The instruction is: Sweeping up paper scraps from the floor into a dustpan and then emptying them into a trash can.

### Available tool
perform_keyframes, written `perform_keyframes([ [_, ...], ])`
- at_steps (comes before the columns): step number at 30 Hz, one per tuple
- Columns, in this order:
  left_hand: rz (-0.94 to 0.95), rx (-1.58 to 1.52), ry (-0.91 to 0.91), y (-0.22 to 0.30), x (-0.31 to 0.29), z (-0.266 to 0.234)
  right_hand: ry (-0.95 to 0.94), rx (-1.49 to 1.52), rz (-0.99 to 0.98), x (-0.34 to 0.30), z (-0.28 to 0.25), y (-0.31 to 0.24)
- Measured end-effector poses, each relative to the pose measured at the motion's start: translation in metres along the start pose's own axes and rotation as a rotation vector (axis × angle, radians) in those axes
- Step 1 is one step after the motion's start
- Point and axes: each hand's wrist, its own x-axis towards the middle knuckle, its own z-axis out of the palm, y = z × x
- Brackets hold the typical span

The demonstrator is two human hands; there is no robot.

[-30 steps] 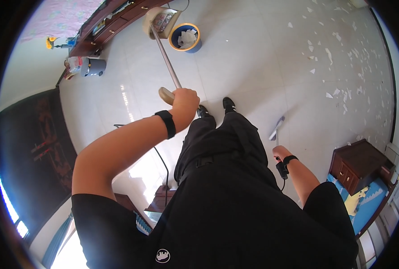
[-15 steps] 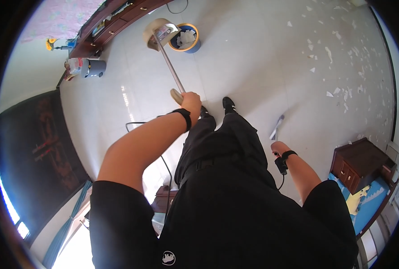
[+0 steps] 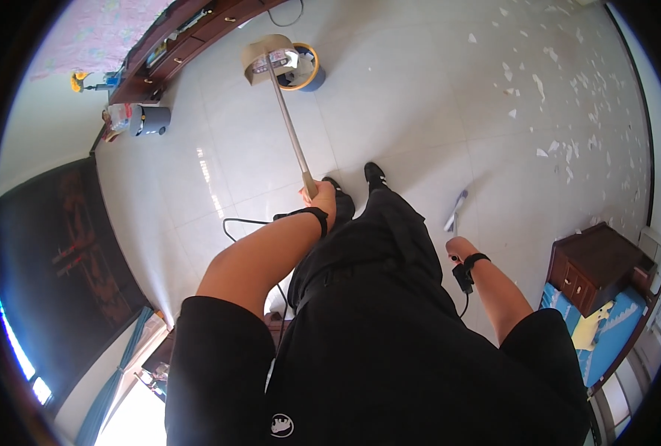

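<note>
My left hand (image 3: 320,198) is wrapped round the grip of a long-handled beige dustpan (image 3: 253,59). Its pan is at the far end, overlapping the left rim of a blue bin (image 3: 312,80) with a yellow rim. Some pale and printed scraps show in the pan's mouth, and white paper pieces (image 3: 297,73) lie in the bin. My right hand (image 3: 460,249) is closed at the lower right on the thin handle of what looks like a broom. The broom's narrow pale head (image 3: 457,208) reaches toward the floor; most of the handle is hidden by my hand.
White paper scraps (image 3: 542,152) are scattered over the tiled floor (image 3: 412,111) at the right. A grey bin (image 3: 150,120) stands at the far left by a dark wooden cabinet (image 3: 185,52). A brown nightstand (image 3: 601,264) is at the right. A black cable (image 3: 245,221) loops beside my left arm.
My left hand has come nearer to my body and slightly right, drawing the handle along. The dustpan's pan has turned and shifted slightly at the bin. My right hand has barely moved.
</note>
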Motion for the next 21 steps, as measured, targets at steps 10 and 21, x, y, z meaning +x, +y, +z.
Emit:
perform_keyframes([
  [10, -0.156, -0.198, 0.323, -0.092, -0.059, -0.022, 0.047, -0.168, -0.242, 0.002, 0.003, 0.015],
  [21, -0.171, -0.070, 0.142, 0.026, 0.006, 0.009, 0.005, -0.286, -0.120, 0.014, 0.013, 0.003],
])
